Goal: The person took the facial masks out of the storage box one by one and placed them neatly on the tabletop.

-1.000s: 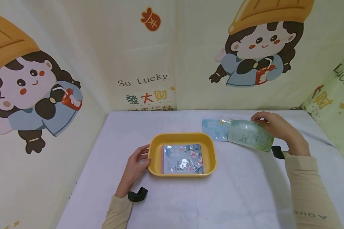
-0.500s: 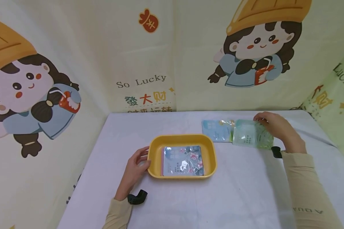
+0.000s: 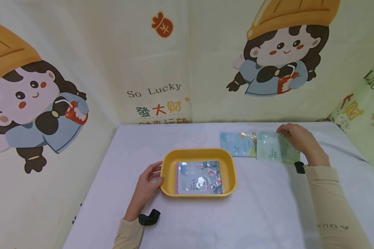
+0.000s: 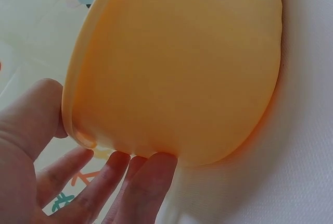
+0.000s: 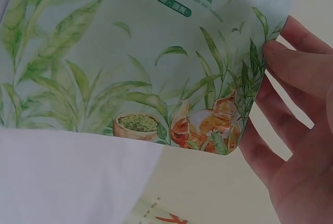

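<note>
Since the earlier frame, the green packet (image 3: 269,147) has slid toward three o'clock, off the blue packet (image 3: 237,145). It extends toward eight o'clock from the nearer right hand (image 3: 303,140), whose thumb and fingers pinch one edge; its long axis runs roughly nine-to-three. Whether it rests flat on the desk (image 3: 252,221) is unclear. The left hand (image 3: 145,186) grips the yellow tray (image 3: 199,150) at nine o'clock. The flowered packet (image 3: 197,176) hides most of something pink (image 3: 176,178).

I see a white worktop (image 3: 237,218) and, behind it, a pale backdrop (image 3: 212,69). On this backdrop I can observe one cartoon figure (image 3: 48,112) at left, another cartoon figure (image 3: 282,55) at right, and a red pouch drawing (image 3: 162,25) above the words "So Lucky" (image 3: 154,90).
</note>
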The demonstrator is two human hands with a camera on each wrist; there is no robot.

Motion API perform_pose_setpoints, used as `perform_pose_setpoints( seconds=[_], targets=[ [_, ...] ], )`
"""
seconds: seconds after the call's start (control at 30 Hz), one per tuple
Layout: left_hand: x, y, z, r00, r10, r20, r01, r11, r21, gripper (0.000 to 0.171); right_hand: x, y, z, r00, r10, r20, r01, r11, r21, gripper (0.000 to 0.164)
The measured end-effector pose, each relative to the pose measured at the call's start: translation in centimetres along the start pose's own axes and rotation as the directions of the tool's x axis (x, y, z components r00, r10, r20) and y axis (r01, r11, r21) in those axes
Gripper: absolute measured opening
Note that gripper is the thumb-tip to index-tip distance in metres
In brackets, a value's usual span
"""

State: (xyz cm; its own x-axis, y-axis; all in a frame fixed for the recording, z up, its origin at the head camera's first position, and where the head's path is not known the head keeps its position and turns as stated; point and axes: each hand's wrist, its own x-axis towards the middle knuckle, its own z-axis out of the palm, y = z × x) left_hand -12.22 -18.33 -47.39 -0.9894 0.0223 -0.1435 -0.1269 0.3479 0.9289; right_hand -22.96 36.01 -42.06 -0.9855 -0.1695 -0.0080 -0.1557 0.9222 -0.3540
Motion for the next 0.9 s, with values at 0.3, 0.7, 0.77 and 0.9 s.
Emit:
perform_pose_setpoints(
  seconds=[0.3, 0.7, 0.77, 0.9],
  targets=[
    [-0.1, -0.1, -0.1, 1.0, -0.01, 0.004, 0.01, 1.0, 0.0, 0.051, 0.6, 1.0, 1.7, 0.999, 0.03, -0.01, -0.03, 0.999, 0.018, 0.019],
    [0.1, 0.2, -0.2, 1.0, 0.002, 0.008, -0.002, 1.0, -0.006, 0.05, 1.5, 1.9, 2.8, 0.997, -0.008, -0.078, 0.006, 1.0, -0.022, 0.017],
    [0.1, 0.3, -0.2, 1.0, 0.002, 0.009, -0.002, 1.0, -0.003, 0.05, 1.6, 1.9, 2.9, 0.997, -0.001, -0.078, 0.0, 1.0, -0.018, 0.017],
    [0.2, 0.3, -0.3, 1.0, -0.006, 0.008, 0.006, 1.0, 0.004, 0.05, 1.6, 1.7, 3.1, 0.998, 0.016, -0.055, -0.016, 1.0, 0.01, 0.019]
  ],
)
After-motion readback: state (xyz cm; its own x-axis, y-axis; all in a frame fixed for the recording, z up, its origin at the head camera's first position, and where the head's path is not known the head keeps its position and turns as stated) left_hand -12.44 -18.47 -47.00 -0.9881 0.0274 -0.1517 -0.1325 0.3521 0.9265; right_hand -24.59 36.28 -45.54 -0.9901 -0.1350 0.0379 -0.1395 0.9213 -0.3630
